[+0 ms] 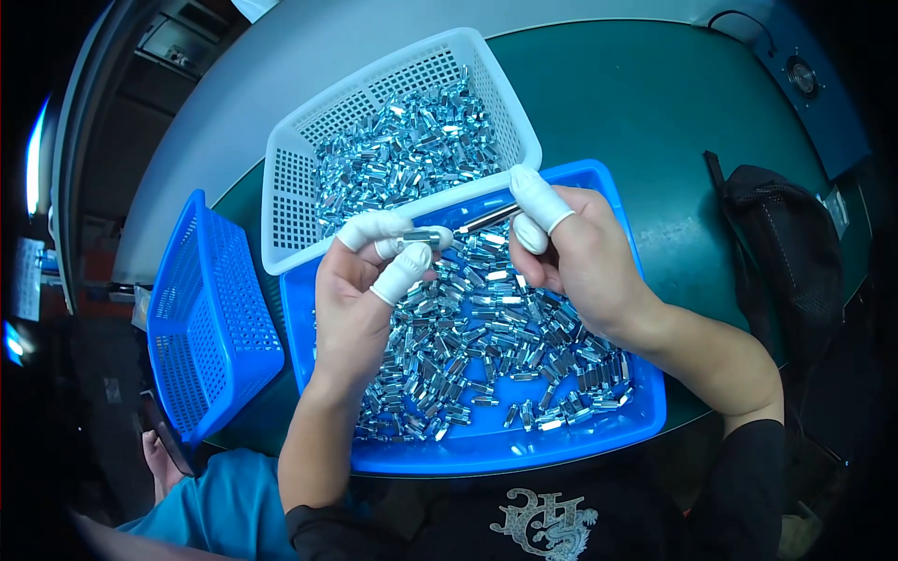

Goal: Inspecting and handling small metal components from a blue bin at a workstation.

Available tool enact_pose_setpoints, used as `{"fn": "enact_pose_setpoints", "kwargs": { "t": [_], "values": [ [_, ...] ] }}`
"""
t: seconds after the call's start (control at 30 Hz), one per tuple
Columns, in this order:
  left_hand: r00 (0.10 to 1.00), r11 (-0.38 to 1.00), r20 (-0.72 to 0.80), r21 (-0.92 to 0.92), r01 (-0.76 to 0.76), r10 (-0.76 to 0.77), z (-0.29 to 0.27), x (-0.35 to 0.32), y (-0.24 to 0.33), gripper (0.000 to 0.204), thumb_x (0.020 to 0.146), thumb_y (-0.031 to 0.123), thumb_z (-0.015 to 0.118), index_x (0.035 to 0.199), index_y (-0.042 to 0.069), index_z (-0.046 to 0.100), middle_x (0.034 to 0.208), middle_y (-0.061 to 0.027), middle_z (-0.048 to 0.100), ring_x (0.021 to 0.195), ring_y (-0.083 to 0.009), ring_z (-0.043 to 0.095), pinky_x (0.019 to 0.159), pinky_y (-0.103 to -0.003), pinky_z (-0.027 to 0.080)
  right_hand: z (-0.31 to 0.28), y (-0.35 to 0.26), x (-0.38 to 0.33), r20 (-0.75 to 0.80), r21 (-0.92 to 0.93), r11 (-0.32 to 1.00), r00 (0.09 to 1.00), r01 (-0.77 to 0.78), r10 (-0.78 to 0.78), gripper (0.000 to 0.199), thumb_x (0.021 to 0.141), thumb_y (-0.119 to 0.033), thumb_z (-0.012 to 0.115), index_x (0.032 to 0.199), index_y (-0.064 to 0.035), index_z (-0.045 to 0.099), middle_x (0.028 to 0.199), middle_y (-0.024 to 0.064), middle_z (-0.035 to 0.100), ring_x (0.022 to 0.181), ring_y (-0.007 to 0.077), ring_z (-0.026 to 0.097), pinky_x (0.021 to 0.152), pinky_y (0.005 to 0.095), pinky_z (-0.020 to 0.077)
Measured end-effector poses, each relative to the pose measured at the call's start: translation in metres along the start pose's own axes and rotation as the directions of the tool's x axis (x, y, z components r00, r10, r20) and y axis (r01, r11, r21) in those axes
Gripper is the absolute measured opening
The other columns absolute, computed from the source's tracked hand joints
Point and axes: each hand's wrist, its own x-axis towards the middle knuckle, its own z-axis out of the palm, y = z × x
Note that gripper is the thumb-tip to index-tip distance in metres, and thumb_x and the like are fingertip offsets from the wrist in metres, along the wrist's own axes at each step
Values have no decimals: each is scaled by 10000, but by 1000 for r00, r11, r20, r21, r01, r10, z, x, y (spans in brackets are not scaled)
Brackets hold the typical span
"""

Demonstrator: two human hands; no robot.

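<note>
Left hand [369, 271] pinches a small metal spacer [418, 238] against a thin rod [488, 219] held by right hand [571, 248] over the blue tray [524, 449].

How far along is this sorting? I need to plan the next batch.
Done, it seems: the white basket already holds a heap of metal parts. In hand: the left hand pinches one part while the right hand puts a thin rod to it. Left: the blue tray is still thickly covered with parts, so much remains.
</note>
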Motion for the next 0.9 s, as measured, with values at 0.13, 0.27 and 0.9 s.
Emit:
{"fn": "enact_pose_setpoints", "kwargs": {
  "t": [0.13, 0.27, 0.9],
  "values": [
    [1000, 982, 28, -188, 4, 1, 7, -4, 2, 249, 822, 20, 623, 1032, 15, 489, 1006, -170, 623, 931, -208, 621, 773, -301, 519, 2, 2, -1, 13, -27, 1000, 1000, 14, -13, 440, 962, -369, 386, 636, -90, 484, 505, -6, 454, 436, 38, 342, 414, 203, 259],
    [1000, 991, 2, -135, -21, 21, 13, -7, 0, 254, 823, 3, 622, 1054, -1, 515, 962, -138, 628, 877, -190, 631, 766, -299, 523, 5, 0, -4, 3, -7, 1000, 1000, 25, -25, 439, 961, -369, 394, 636, -90, 489, 508, -9, 456, 443, 36, 346, 419, 204, 264],
    [899, 790, 159, 432, -435, 408, 13, -15, -9, 222, 722, -63, 705, 892, -23, 568, 884, -95, 619, 858, -158, 587, 781, -283, 469, 3, -2, -2, 275, -162, 980, 949, -114, 156, 445, 961, -327, 399, 621, -63, 511, 531, 17, 523, 408, 41, 388, 411, 203, 308]
  ]
}}
